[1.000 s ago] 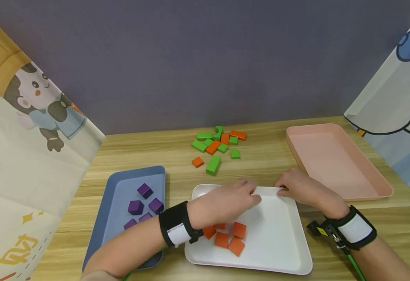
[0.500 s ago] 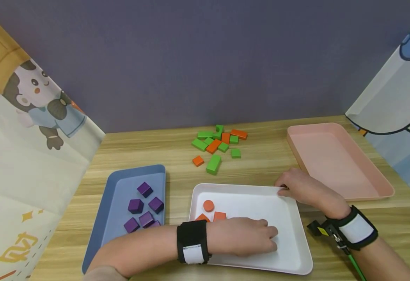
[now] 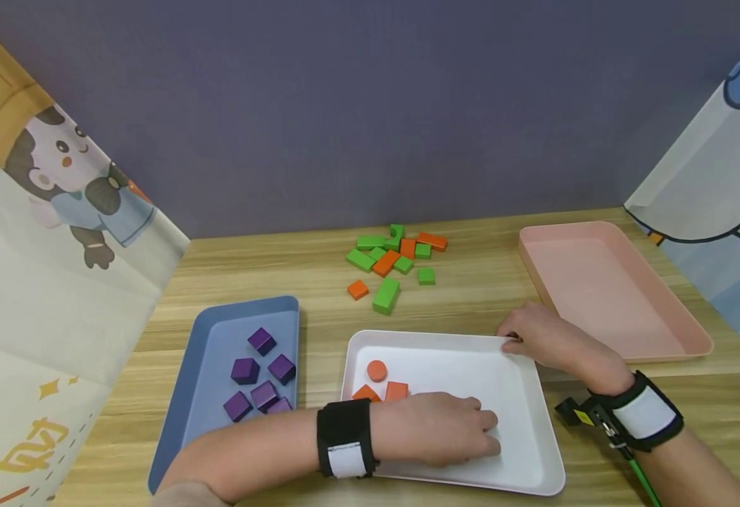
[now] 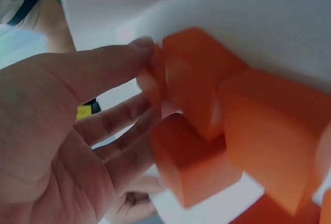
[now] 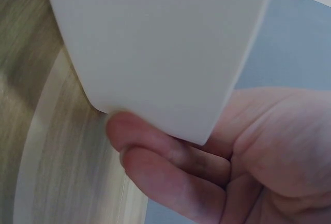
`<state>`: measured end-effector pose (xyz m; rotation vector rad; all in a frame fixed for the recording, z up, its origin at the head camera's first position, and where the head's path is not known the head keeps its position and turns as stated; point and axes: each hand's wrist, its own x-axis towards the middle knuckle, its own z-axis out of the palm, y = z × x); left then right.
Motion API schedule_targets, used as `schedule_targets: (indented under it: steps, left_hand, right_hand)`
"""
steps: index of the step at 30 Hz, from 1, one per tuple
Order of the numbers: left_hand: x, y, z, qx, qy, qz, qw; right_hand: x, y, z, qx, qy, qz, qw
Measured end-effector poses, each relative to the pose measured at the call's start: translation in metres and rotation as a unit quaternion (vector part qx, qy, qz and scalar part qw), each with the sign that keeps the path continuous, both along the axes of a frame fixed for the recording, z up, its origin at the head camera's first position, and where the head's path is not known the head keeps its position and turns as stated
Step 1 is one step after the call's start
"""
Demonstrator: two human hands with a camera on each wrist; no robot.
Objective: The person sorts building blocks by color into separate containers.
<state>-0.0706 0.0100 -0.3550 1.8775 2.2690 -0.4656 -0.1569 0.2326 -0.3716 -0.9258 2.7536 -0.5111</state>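
Note:
My left hand (image 3: 436, 428) is low over the white tray (image 3: 522, 465), thumb and fingers around a thin orange block (image 4: 153, 81) in the left wrist view. Several more orange blocks (image 4: 271, 136) crowd beside those fingertips; in the head view the hand and wrist hide most of them. A round orange block (image 3: 377, 371) and a square orange block (image 3: 397, 391) show past the forearm. At the tray's far right corner, my right hand (image 3: 543, 338) grips the rim, its fingers (image 5: 170, 180) curled against the tray's outer wall.
To the left, a blue tray (image 3: 182, 394) holds several purple cubes (image 3: 245, 371). A pink tray (image 3: 610, 296) stands at the right. Behind the white tray lie loose green blocks (image 3: 386, 296) and orange blocks (image 3: 385, 264). A dark panel (image 3: 370, 120) backs the table.
My left hand has come down and to the right from the tray's far side, uncovering the round orange block. Over the last half second it has barely moved. My right hand stays at the corner.

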Motion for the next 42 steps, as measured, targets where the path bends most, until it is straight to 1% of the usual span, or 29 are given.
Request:
schedule_targets:
  steps: [3, 5, 8, 11, 13, 16, 18, 21, 24, 26, 28, 31, 32, 34, 37, 40, 42]
  left_hand:
    - [-0.006, -0.006, 0.008, 0.027, -0.011, 0.013, 0.9995]
    - [-0.012, -0.011, 0.016, 0.048, -0.015, 0.017, 0.9986]
    - [-0.022, -0.019, 0.027, 0.083, -0.012, 0.024, 0.9962]
    - [-0.032, -0.03, 0.038, 0.107, -0.018, 0.049, 0.9929]
    - [-0.04, -0.039, 0.043, 0.129, -0.019, 0.068, 0.9891]
    - [-0.055, -0.054, 0.05, 0.171, -0.024, 0.11, 0.9788]
    - [-0.068, -0.065, 0.052, 0.2, -0.021, 0.142, 0.9693]
    - [-0.087, -0.08, 0.054, 0.222, -0.014, 0.198, 0.9545]
    - [-0.106, -0.095, 0.051, 0.225, -0.007, 0.262, 0.9385]
    - [-0.119, -0.104, 0.048, 0.22, -0.011, 0.31, 0.9251]
    - [-0.131, -0.114, 0.043, 0.208, -0.019, 0.354, 0.9115]
    - [-0.145, -0.126, 0.033, 0.176, -0.033, 0.405, 0.8967]
    - [-0.15, -0.129, 0.029, 0.164, -0.038, 0.416, 0.8938]
    - [-0.157, -0.134, 0.021, 0.138, -0.043, 0.43, 0.8909]
    - [-0.165, -0.138, 0.008, 0.106, -0.054, 0.445, 0.8878]
    - [-0.172, -0.138, -0.002, 0.097, -0.076, 0.447, 0.886]
    - [-0.175, -0.137, -0.008, 0.1, -0.089, 0.44, 0.888]
  right_hand:
    - [0.0, 0.0, 0.0, 0.003, 0.0, -0.001, 1.0]
    - [0.0, 0.0, 0.0, 0.007, -0.001, -0.004, 1.0]
    - [0.0, 0.0, 0.0, 0.007, -0.004, -0.006, 1.0]
    - [-0.001, 0.0, 0.0, 0.007, -0.008, -0.007, 1.0]
    - [-0.001, -0.001, 0.001, 0.005, -0.008, -0.007, 1.0]
    - [0.0, -0.001, 0.001, 0.007, -0.008, -0.006, 1.0]
    - [0.0, -0.001, 0.001, 0.007, -0.007, -0.005, 1.0]
    - [0.0, 0.0, 0.0, 0.006, -0.004, -0.002, 1.0]
    - [0.0, -0.001, 0.001, 0.007, -0.004, -0.004, 1.0]
    - [0.001, -0.001, 0.001, 0.008, -0.005, -0.006, 1.0]
    - [0.001, -0.001, 0.001, 0.008, -0.007, -0.007, 1.0]
    - [0.0, -0.001, 0.001, 0.006, -0.007, -0.006, 1.0]
    - [0.0, -0.001, 0.0, 0.005, -0.006, -0.004, 1.0]
    - [0.0, 0.0, 0.0, 0.003, -0.005, -0.003, 1.0]
    - [-0.001, 0.0, -0.001, 0.002, -0.001, -0.001, 1.0]
    - [-0.001, 0.001, -0.001, 0.002, 0.001, 0.001, 1.0]
    - [-0.001, 0.001, -0.001, 0.003, 0.002, 0.001, 1.0]
